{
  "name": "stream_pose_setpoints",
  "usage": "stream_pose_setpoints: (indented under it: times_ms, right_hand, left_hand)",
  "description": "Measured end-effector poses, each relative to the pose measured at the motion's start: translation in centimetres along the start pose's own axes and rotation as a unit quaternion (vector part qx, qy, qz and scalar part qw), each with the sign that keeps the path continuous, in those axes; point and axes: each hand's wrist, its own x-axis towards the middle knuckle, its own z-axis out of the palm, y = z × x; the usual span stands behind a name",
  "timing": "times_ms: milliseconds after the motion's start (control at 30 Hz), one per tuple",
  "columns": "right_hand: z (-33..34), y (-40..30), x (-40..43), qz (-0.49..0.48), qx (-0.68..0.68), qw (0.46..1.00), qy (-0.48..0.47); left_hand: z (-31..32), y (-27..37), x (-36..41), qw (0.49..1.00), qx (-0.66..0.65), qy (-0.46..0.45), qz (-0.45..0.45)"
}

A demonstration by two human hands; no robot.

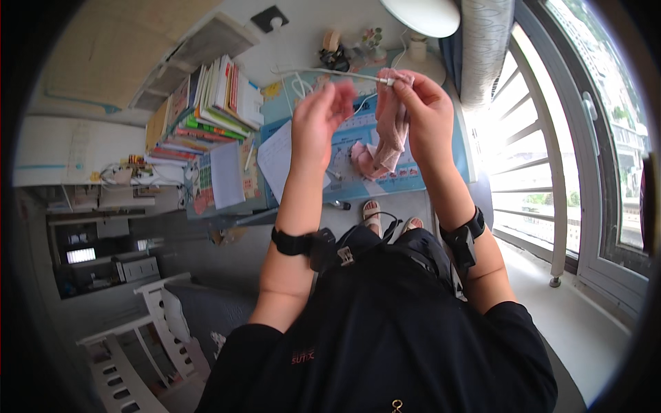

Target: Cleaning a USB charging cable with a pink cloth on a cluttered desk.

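My right hand (426,106) pinches the connector end of a white charging cable (356,75) together with a pink cloth (391,129), which hangs down over the desk mat. My left hand (323,111) is raised to the left of the cloth, its fingers blurred and partly curled, with a stretch of the cable passing just above them. Whether its fingertips touch anything cannot be told. Behind the left hand, a loop of the cable runs across the desk. Below the hands lies the blue printed desk mat (343,139), partly hidden by the left forearm.
Books (206,111) stand and lie stacked at the desk's left, near a white sheet (227,175) and a written paper (273,155). A lamp base (431,67) and small ornaments (334,56) stand at the back. A barred window (532,139) is on the right.
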Motion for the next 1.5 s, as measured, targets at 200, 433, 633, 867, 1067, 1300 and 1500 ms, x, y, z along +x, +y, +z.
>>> stream_pose_setpoints:
  times_ms: [200, 433, 633, 867, 1067, 1300, 1500]
  right_hand:
    - [-0.6, 0.3, 0.7, -0.016, -0.012, 1.0, -0.008]
    - [-1.2, 1.0, 0.7, -0.02, -0.128, 0.991, -0.02]
    - [-1.1, 0.5, 0.4, 0.065, -0.006, 0.997, 0.044]
    - [2.3, 0.0, -0.6, 0.035, 0.047, 0.998, -0.014]
    - [3.7, 0.0, 0.2, -0.057, -0.009, 0.997, -0.058]
    - [6.0, -1.8, -0.1, -0.104, -0.063, 0.993, -0.011]
    - [5.3, -2.3, 0.6, -0.064, -0.094, 0.992, -0.049]
  left_hand:
    - [1.5, -0.1, 0.3, 0.904, 0.335, 0.021, 0.266]
    - [3.4, -0.2, -0.2, 0.857, 0.463, -0.057, 0.22]
    - [3.1, -0.7, -0.2, 0.921, 0.344, -0.004, 0.181]
    - [3.8, -0.5, -0.1, 0.953, 0.235, 0.038, 0.188]
    - [4.1, 0.9, -1.1, 0.911, 0.341, 0.02, 0.231]
    - [4.1, 2.5, -1.5, 0.873, 0.346, 0.037, 0.342]
    - [3.1, 3.3, -1.2, 0.887, 0.331, -0.017, 0.322]
